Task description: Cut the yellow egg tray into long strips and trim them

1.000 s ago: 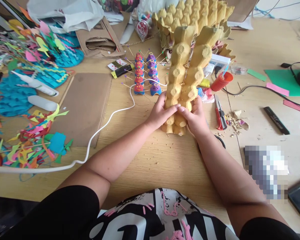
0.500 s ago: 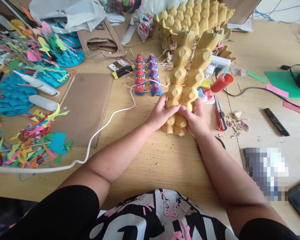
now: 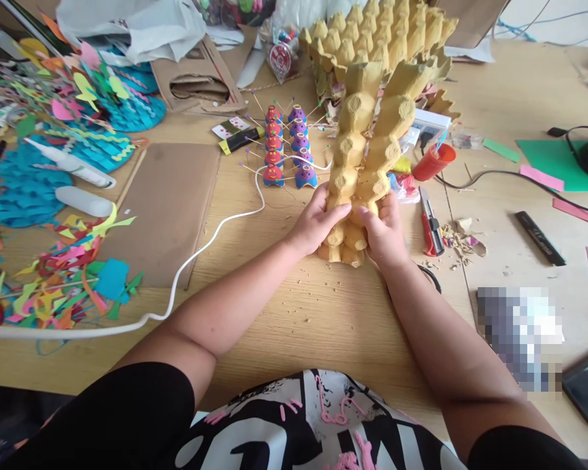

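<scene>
Both my hands grip a yellow egg carton piece (image 3: 349, 147), two rows of cups joined side by side and tilted up off the table. My left hand (image 3: 313, 225) is closed on its left edge, thumb lying over the near cups. On the opposite edge my right hand (image 3: 385, 232) is closed the same way. A gap runs between the two rows at their far end. Behind the piece stands a stack of yellow egg trays (image 3: 372, 32). Left of it are red painted carton figures (image 3: 274, 156) and purple ones (image 3: 300, 142) with pins sticking out.
A white cable (image 3: 215, 238) crosses the table at left. Paper scraps (image 3: 73, 274), a brown cardboard sheet (image 3: 161, 209) and a glue bottle (image 3: 71, 163) lie there. On the right are a red cutter knife (image 3: 431, 225), a red cup (image 3: 435, 162) and a black marker box (image 3: 540, 238).
My thumbs have drawn slightly apart, and the two rows of the carton piece show a slightly wider gap near my hands. Both hands keep their hold.
</scene>
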{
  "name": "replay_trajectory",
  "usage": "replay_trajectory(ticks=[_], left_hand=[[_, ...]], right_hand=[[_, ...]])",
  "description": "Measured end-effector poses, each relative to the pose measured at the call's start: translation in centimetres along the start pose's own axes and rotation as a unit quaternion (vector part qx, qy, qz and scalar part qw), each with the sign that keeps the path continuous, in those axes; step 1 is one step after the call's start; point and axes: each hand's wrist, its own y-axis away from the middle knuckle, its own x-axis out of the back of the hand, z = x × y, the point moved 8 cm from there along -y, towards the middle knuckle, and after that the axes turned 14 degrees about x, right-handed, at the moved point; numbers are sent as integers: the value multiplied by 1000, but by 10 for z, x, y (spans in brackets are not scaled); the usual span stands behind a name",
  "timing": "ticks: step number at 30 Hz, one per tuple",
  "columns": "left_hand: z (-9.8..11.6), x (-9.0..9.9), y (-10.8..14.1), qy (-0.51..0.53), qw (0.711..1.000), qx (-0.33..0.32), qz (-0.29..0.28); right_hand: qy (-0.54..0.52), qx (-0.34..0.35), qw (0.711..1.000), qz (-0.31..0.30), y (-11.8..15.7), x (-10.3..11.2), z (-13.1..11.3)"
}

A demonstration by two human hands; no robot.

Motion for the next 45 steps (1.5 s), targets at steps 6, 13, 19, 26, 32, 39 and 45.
replay_trajectory(ticks=[6, 13, 19, 26, 32, 39, 45], left_hand=[[4, -3, 1, -12, 1000, 23, -2], [4, -4, 1, 14, 999, 40, -15], [3, -6, 0, 32, 997, 51, -37], [6, -8, 2, 49, 995, 52, -64], [12, -10, 6, 101, 989, 75, -70], [16, -10, 10, 197, 973, 104, -69], [18, 0, 6, 153, 986, 53, -31]], right_hand=[[27, -6, 1000, -12, 0, 1, 2], [21, -2, 1000, -23, -2, 0, 0], [-1, -21, 1000, -23, -3, -2, -2], [-25, -36, 998, -51, -5, -6, -1], [-118, -83, 990, -11, -4, -8, -3], [-169, -85, 982, 13, -4, -6, -4], [-104, -13, 994, -9, -7, -3, -6]])
